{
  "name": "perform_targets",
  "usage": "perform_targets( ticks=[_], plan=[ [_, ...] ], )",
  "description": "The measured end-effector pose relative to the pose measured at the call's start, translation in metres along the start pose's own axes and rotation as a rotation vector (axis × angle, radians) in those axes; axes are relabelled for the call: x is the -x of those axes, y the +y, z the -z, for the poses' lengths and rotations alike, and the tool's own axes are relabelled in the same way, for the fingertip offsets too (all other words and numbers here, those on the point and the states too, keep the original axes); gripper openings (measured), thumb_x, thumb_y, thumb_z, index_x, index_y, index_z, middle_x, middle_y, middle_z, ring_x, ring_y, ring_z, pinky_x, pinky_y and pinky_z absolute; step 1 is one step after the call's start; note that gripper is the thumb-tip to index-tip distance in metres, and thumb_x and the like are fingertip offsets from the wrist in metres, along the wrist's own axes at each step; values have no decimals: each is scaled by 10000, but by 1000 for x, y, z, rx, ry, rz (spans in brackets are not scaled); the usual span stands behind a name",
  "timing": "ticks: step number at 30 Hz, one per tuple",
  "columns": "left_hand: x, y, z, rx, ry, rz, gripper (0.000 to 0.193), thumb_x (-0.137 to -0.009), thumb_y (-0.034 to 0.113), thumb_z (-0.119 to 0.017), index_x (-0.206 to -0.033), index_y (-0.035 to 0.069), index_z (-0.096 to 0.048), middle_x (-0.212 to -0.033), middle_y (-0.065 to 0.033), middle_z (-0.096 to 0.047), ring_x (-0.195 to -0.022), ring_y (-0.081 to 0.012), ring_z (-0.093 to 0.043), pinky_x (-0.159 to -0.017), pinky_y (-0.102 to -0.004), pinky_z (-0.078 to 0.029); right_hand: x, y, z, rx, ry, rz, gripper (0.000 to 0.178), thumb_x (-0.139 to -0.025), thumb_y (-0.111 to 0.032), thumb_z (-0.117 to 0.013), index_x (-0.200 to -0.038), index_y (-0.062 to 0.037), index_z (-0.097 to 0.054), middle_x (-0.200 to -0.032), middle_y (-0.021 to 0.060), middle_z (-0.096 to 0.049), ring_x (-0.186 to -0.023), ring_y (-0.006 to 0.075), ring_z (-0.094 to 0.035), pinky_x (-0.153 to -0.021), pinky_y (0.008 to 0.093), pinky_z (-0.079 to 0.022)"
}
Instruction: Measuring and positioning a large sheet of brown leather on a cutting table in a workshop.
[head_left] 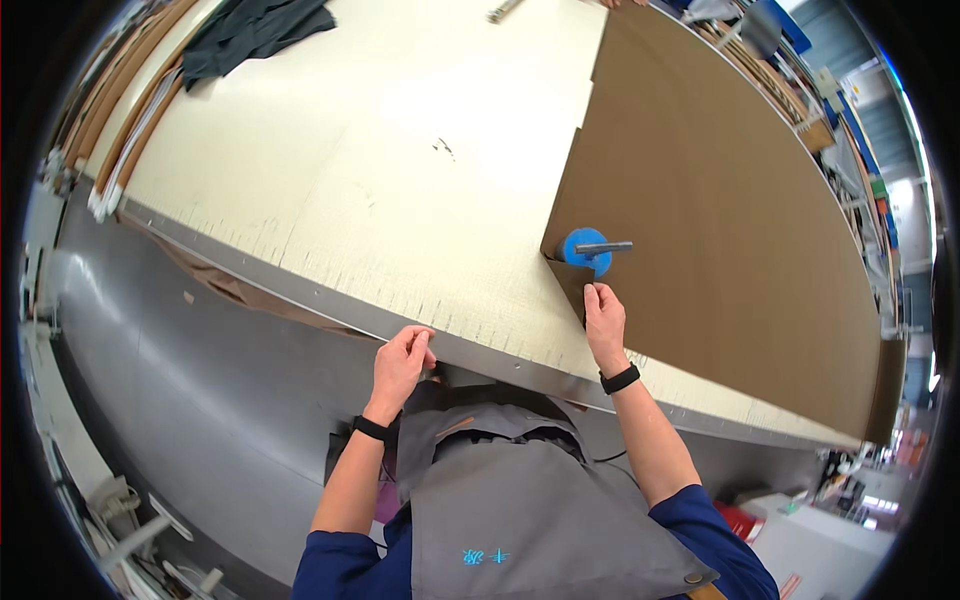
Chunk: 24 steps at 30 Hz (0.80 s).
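A wide sheet of brown fabric [730, 200] lies over the right part of the long pale table. Its near left corner is folded back into a dark flap [571, 283]. My right hand [605, 322] pinches the tip of that flap between thumb and fingers. Just beyond the fingertips, a round blue weight [585, 243] with a grey metal bar across it rests on the fabric, partly covered by the flap. At the table's front edge, my left hand [402, 368] is closed, thumb against curled fingers; whatever it may hold is hidden.
The pale tabletop [330, 200] has a metal front edge [300, 283] with ruler-like marks. A dark cloth [255, 38] lies at the far left beside long fabric rolls [125, 90]. Another person's hand [620, 3] touches the fabric's far end. Racks line the right side.
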<state>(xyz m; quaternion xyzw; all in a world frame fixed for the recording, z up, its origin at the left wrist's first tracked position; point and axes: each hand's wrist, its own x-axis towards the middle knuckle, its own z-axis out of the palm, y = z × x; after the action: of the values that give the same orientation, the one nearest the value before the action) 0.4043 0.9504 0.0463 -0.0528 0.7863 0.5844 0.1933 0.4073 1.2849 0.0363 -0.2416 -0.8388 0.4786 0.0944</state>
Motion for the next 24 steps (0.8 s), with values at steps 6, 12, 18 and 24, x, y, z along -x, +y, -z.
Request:
perform_targets(
  ticks=[6, 12, 18, 24],
  plan=[
    [-20, -2, 18, 202, -211, 116, 239, -999, 183, -477, -978, -30, -583, -669, -92, -647, -603, -154, -651, -578, -266, -551, 2, -24, 9, -1, -136, -36, 262, -936, -236, -594, -925, 20, -648, -670, 6, -558, -631, 60, -474, -572, 259, -409],
    [-24, 6, 14, 187, -180, 190, 249, -996, 181, -475, -926, -32, -581, -642, -93, -638, -554, -151, -640, -534, -262, -535, -21, -42, 33, 125, -217, 47, 267, -902, -236, -617, -940, 25, -659, -732, 102, -621, -626, 193, -560, -601, 322, -443],
    [-21, 14, 8, 89, -165, 174, 244, -998, 180, -472, -925, -27, -579, -624, -88, -623, -548, -154, -635, -530, -258, -530, -16, -32, 35, 50, -259, 16, 276, -914, -241, -609, -951, 27, -662, -760, 66, -623, -651, 146, -545, -618, 294, -443],
    [-17, 3, 1, 79, -112, 126, 244, -994, 172, -483, -899, -28, -586, -622, -70, -615, -553, -132, -614, -546, -255, -517, -13, -14, 36, -79, -309, -68, 290, -914, -261, -620, -931, 24, -667, -696, 36, -607, -610, 105, -527, -567, 285, -438]
  ],
)
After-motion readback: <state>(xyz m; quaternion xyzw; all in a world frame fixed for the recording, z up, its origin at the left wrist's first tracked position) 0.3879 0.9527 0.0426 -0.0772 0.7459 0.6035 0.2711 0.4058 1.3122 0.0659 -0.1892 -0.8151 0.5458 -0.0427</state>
